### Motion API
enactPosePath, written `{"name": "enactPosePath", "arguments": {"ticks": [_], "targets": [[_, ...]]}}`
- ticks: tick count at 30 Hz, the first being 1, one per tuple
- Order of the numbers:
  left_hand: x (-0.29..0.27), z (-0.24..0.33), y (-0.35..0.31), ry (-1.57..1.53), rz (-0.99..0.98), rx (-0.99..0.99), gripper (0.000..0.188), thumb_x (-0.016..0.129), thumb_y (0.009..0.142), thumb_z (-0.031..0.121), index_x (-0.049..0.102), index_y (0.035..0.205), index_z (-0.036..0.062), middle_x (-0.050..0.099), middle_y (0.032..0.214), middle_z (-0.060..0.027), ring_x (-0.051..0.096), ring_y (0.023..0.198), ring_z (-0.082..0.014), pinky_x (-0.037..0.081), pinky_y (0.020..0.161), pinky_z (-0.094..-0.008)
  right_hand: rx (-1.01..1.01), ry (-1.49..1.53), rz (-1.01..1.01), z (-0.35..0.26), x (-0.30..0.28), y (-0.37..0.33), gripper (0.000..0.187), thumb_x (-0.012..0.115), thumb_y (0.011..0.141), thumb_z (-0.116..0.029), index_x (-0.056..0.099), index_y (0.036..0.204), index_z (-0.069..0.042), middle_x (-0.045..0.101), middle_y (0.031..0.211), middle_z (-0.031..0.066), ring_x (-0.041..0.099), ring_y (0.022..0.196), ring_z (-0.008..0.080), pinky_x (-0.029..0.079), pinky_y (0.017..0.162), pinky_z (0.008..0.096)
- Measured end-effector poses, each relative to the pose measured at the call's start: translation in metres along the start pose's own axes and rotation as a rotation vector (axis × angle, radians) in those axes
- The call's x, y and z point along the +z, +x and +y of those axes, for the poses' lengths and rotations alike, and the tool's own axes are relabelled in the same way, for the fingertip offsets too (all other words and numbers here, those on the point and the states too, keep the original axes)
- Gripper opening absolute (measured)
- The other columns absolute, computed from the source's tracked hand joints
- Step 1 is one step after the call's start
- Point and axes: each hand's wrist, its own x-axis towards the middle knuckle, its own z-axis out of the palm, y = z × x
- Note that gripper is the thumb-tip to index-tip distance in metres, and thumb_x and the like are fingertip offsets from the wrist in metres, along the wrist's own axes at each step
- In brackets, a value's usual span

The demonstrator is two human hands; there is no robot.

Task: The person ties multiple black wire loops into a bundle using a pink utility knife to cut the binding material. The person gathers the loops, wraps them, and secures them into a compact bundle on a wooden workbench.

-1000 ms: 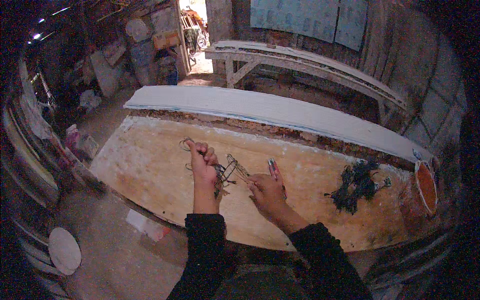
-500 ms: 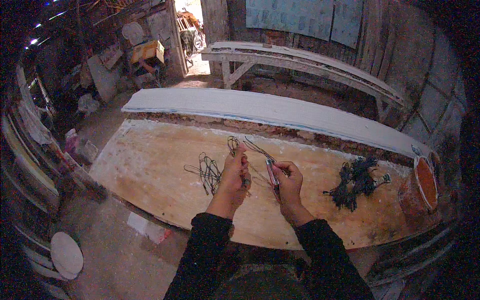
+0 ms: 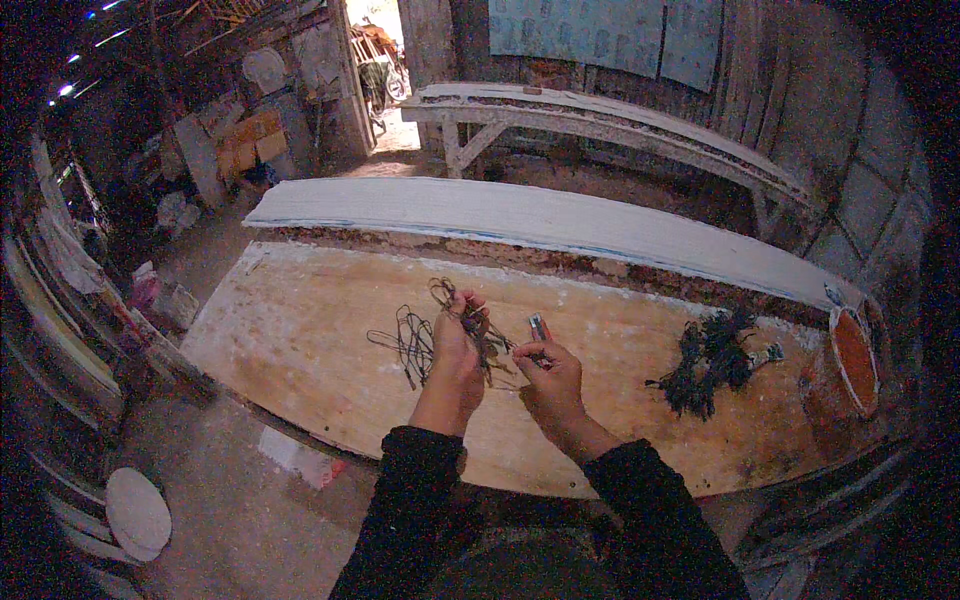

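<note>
My left hand (image 3: 460, 345) is closed around a bundle of thin dark cords (image 3: 478, 325), with a loop (image 3: 441, 291) sticking out past the fingers. Close beside it, my right hand (image 3: 553, 380) pinches the cord ends between thumb and fingertips. A slim metallic box cutter (image 3: 539, 327) also sits in the right hand, its upper end showing above the fingers and the rest hidden. Loose looped dark cords (image 3: 405, 345) lie on the wooden tabletop (image 3: 310, 300) left of my left hand. Farther right lies a heap of black cord bundles (image 3: 708, 365).
A reddish-brown container (image 3: 852, 360) stands at the table's right end. Behind the table runs a long white-topped slab (image 3: 500, 210), and beyond it a whitish bench (image 3: 600, 118). A cardboard box (image 3: 252, 140) is at the back left. A pale round lid-like thing (image 3: 138, 513) lies lower left.
My left hand has turned, showing more of the cords. My right hand has moved slightly left and down, now pinching cord ends with the cutter tucked in. The far box is lower and farther left.
</note>
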Motion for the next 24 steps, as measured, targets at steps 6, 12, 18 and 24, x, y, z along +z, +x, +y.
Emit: {"name": "enactPosePath", "arguments": {"ticks": [6,12,18,24], "targets": [[-0.003,0.000,0.000,-0.046,-0.121,0.029,0.031,0.052,0.095,0.035,0.052,0.107,0.0068,0.045,0.071,0.0014,0.045,0.060,-0.0110,0.044,0.059,-0.0284,-0.272,-0.088,0.168,0.009,-0.010,0.011,0.012,0.065,0.084,-0.005,0.066,0.096,-0.004,0.063,0.104,0.0069,0.057,0.100,0.0170,0.044,0.088,0.0292],[0.026,-0.009,-0.057,0.134,-0.266,-0.121,0.050,0.059,0.083,0.055,0.052,0.106,0.0114,0.042,0.071,0.0045,0.042,0.062,-0.0051,0.037,0.051,-0.0201,-0.318,-0.321,0.118,0.003,-0.006,0.002,0.020,0.066,0.083,-0.009,0.067,0.102,-0.005,0.064,0.104,0.0081,0.052,0.107,0.0222,0.039,0.093,0.0370],[0.031,-0.001,-0.057,0.252,-0.087,-0.086,0.029,0.056,0.091,0.041,0.055,0.093,0.0120,0.046,0.073,0.0040,0.047,0.063,-0.0078,0.038,0.053,-0.0224,-0.529,-0.563,-0.004,0.003,-0.001,0.001,0.023,0.066,0.077,-0.007,0.068,0.100,-0.008,0.064,0.101,0.0068,0.054,0.100,0.0258,0.036,0.094,0.0403],[0.002,0.043,-0.001,-0.033,0.369,0.495,0.024,0.048,0.098,0.030,0.052,0.083,0.0112,0.046,0.067,0.0018,0.041,0.054,-0.0110,0.037,0.053,-0.0264,-0.617,-0.830,-0.325,-0.007,0.003,-0.004,0.024,0.065,0.077,-0.010,0.067,0.101,-0.012,0.064,0.101,0.0076,0.053,0.101,0.0280,0.036,0.094,0.0440]]}}
